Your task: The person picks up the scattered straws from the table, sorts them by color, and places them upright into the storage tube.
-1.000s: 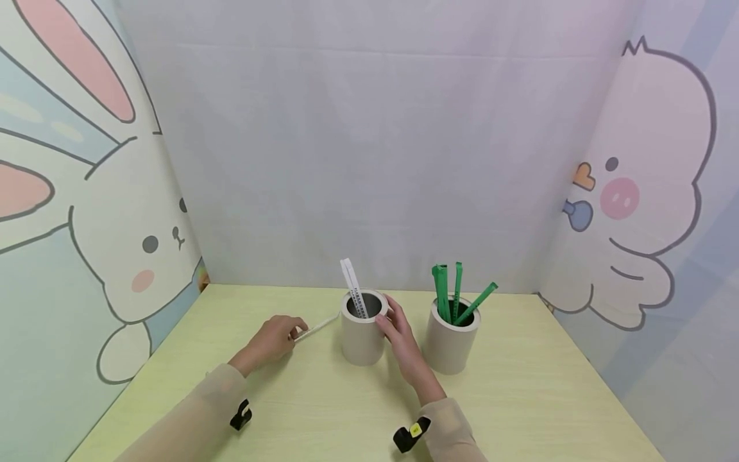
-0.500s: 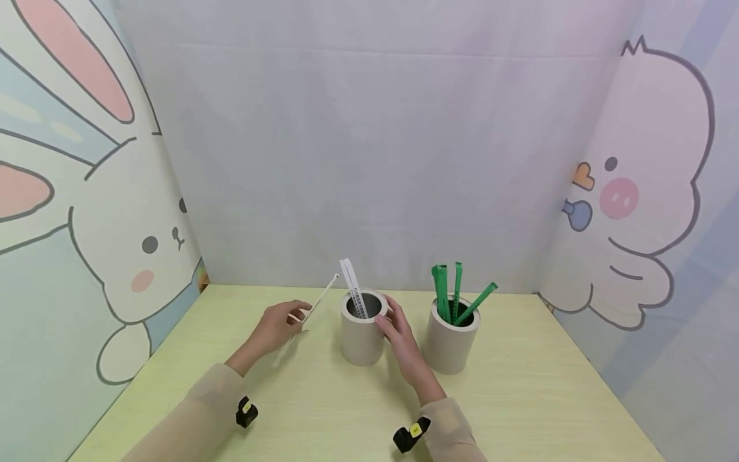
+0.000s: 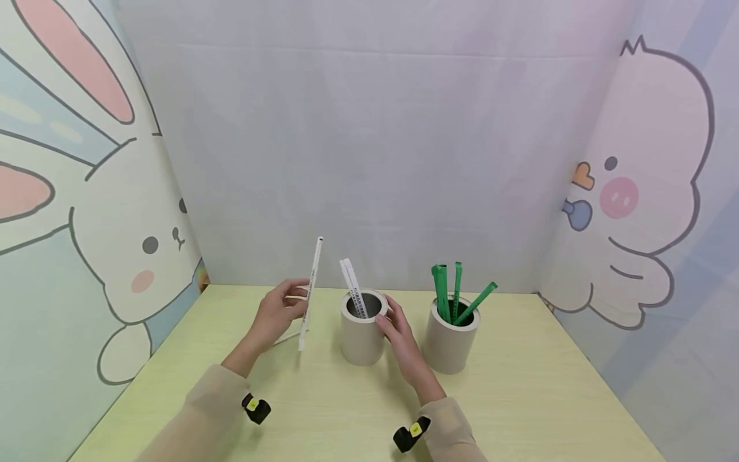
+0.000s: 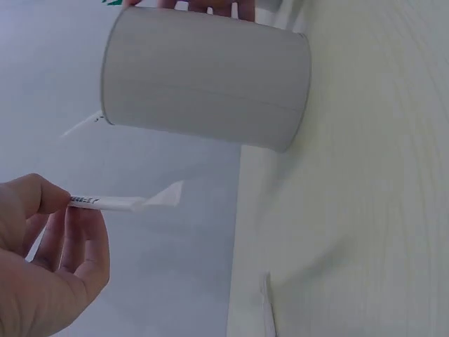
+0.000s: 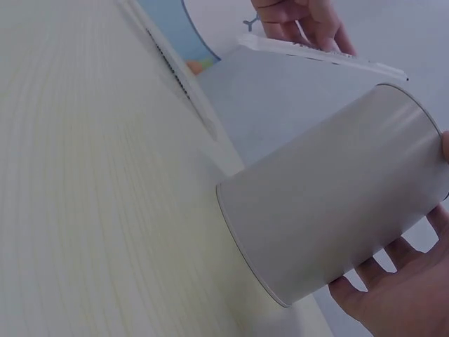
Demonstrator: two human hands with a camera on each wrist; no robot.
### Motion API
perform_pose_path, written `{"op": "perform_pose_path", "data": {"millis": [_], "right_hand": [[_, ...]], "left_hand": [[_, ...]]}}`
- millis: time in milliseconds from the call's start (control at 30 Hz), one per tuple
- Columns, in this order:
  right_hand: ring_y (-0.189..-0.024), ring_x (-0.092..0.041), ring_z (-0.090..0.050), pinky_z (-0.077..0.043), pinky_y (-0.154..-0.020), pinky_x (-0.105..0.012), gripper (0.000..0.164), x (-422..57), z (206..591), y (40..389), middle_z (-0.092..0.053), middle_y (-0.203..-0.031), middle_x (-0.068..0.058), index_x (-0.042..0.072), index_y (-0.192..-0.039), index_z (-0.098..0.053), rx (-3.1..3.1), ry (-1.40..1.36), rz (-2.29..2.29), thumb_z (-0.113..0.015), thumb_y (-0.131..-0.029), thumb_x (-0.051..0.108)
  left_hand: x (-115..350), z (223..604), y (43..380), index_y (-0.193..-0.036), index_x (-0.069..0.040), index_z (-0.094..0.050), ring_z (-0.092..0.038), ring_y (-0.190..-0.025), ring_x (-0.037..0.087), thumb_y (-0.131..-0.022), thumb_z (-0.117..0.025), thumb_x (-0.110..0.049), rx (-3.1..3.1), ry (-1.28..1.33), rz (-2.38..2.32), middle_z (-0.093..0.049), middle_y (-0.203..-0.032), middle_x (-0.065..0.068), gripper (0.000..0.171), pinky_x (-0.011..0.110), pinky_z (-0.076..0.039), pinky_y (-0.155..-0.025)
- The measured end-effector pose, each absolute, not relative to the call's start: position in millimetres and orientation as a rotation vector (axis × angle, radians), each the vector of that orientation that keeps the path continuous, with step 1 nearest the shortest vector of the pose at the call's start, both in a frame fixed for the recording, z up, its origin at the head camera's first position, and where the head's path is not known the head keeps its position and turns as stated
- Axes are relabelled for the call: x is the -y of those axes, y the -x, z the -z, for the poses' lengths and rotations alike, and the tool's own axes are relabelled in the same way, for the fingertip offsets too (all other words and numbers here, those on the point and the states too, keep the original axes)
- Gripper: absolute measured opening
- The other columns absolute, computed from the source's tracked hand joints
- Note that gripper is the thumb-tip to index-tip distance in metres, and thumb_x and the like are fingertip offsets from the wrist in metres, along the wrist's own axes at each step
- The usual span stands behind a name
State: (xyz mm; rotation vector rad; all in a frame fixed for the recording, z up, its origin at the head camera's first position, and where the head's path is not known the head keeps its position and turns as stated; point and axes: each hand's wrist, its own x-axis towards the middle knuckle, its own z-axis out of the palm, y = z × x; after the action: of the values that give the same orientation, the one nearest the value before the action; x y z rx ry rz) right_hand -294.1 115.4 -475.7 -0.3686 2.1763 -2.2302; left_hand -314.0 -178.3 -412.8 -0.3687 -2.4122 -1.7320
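Observation:
My left hand (image 3: 277, 316) pinches a white paper-wrapped straw (image 3: 312, 279) between thumb and fingers, nearly upright and above the table, left of a beige cylindrical holder (image 3: 362, 343). In the left wrist view, the flattened wrapper end (image 4: 165, 196) sticks out past the fingers. White wrapped straws (image 3: 351, 280) with dark print lean inside that holder. My right hand (image 3: 408, 350) grips the holder's right side, thumb near the rim and fingers around the wall, as the right wrist view shows. Another white straw (image 5: 172, 67) lies on the table beneath my left hand, partly hidden in the head view.
To the right of my right hand stands a second beige holder (image 3: 452, 348) with several green wrapped straws (image 3: 441, 290). A pale wood-grain table (image 3: 519, 398) carries everything. Behind it hangs a plain grey curtain (image 3: 369, 160), with cartoon-printed panels at both sides.
My left hand has lifted the straw off the table and turned it from lying flat to nearly upright. Another straw on the table has come into sight. The right hand and both holders stay put.

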Motion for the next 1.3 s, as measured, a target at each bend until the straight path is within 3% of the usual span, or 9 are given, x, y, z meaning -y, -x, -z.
{"op": "perform_pose_path", "data": {"millis": [300,567,800,1067,1300], "right_hand": [[-0.157,-0.039,-0.031,-0.025,-0.126,-0.065,0.067,-116.0,475.8,294.0,-0.035,-0.168,-0.018,0.022,-0.169,-0.026,-2.174,0.389,2.231,-0.055,-0.111,0.04],[-0.157,-0.039,-0.029,-0.024,-0.126,-0.065,0.066,-114.5,473.5,293.9,-0.034,-0.169,-0.017,0.022,-0.168,-0.027,-2.171,0.398,2.235,-0.054,-0.111,0.039],[-0.158,-0.039,-0.029,-0.024,-0.126,-0.065,0.066,-113.2,474.1,294.7,-0.034,-0.17,-0.017,0.022,-0.168,-0.027,-2.174,0.394,2.231,-0.054,-0.111,0.04],[-0.155,-0.037,-0.033,-0.029,-0.125,-0.061,0.064,-113.5,473.9,295.5,-0.037,-0.168,-0.017,0.022,-0.168,-0.029,-2.186,0.389,2.237,-0.054,-0.111,0.037],[-0.156,-0.042,-0.031,-0.027,-0.125,-0.065,0.067,-114.4,472.0,290.5,-0.034,-0.168,-0.021,0.018,-0.169,-0.025,-2.206,0.389,2.227,-0.054,-0.111,0.037]], "left_hand": [[159.0,399.8,309.6,-0.147,-0.003,-0.053,-0.069,-0.102,0.011,-0.097,-0.064,0.007,2.148,0.341,1.992,-0.059,-0.13,0.024,0.052,0.03,-0.064,-0.087],[133.4,385.7,310.0,-0.147,-0.008,-0.052,-0.066,-0.111,0.027,-0.097,-0.071,0.002,1.948,0.291,2.036,-0.059,-0.123,0.014,0.054,0.031,-0.064,-0.088],[114.3,374.3,309.5,-0.147,-0.009,-0.052,-0.063,-0.116,0.04,-0.097,-0.07,0.003,1.827,0.321,2.049,-0.059,-0.122,0.015,0.055,0.033,-0.064,-0.089],[108.4,361.0,310.8,-0.147,-0.01,-0.053,-0.065,-0.109,0.027,-0.097,-0.069,0.005,1.772,0.345,2.019,-0.059,-0.121,0.014,0.055,0.031,-0.063,-0.089],[94.7,364.1,313.4,-0.146,-0.008,-0.054,-0.066,-0.108,0.028,-0.096,-0.07,0.006,1.759,0.376,2.017,-0.059,-0.119,0.014,0.054,0.031,-0.063,-0.089]]}}
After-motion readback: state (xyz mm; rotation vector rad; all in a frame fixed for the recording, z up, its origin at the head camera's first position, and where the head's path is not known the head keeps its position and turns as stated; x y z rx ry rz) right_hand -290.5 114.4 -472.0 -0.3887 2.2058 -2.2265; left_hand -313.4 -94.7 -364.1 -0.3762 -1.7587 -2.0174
